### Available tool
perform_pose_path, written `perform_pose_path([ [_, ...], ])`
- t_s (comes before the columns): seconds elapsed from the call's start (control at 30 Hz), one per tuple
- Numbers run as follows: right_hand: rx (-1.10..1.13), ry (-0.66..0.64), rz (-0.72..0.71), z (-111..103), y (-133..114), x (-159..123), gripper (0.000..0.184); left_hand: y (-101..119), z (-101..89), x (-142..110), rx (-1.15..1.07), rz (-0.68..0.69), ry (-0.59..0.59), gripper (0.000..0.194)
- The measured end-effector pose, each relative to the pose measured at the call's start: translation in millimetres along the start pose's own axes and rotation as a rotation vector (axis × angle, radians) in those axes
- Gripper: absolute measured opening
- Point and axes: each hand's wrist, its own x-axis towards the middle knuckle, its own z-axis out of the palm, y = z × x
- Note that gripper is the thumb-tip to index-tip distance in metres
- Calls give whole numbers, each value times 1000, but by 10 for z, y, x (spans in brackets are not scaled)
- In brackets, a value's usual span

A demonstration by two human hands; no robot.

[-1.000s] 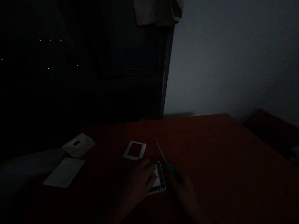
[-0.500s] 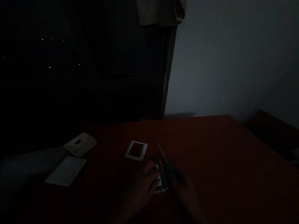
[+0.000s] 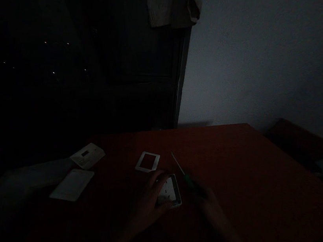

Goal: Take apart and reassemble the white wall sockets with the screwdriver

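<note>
The scene is very dark. My left hand (image 3: pixel 147 198) grips a white switch module (image 3: pixel 170 191) lying on the red table (image 3: pixel 246 179), fingers curled round its left edge. My right hand (image 3: pixel 209 200) is closed round a green-handled screwdriver (image 3: pixel 185 175), whose thin metal shaft points up and left beyond the module. A small white rectangular frame (image 3: pixel 147 162) lies on the table just above my left hand.
Two white cover plates lie at the left: one with a small slot (image 3: pixel 88 155), one plain (image 3: pixel 72 184). A pale sheet (image 3: pixel 32 175) lies beside them. A dark door (image 3: pixel 146 55) with cloth (image 3: pixel 173 1) hung over it stands behind; a grey wall (image 3: pixel 261 59) is at right.
The switch module has turned under my left hand, so its broad white face with small holes now shows. My right hand with the screwdriver has shifted slightly right.
</note>
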Motion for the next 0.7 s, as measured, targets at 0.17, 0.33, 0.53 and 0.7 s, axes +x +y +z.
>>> perform_pose_path([
  [0.17, -260, 13, -206, -468, -358, 35, 46, -70, 39, -37, -110, -54, -43, 71],
  [0.33, -439, 71, -349, -719, -852, 43, 36, -94, 78, -39, -134, -80, -57, 74],
  [0.53, -574, 79, -472, -582, -1118, 54, 22, -174, 129, -44, -174, -55, -48, 74],
  [0.7, -641, 23, -530, -476, -1106, 123, 15, -209, 156, -45, -176, -31, -28, 74],
])
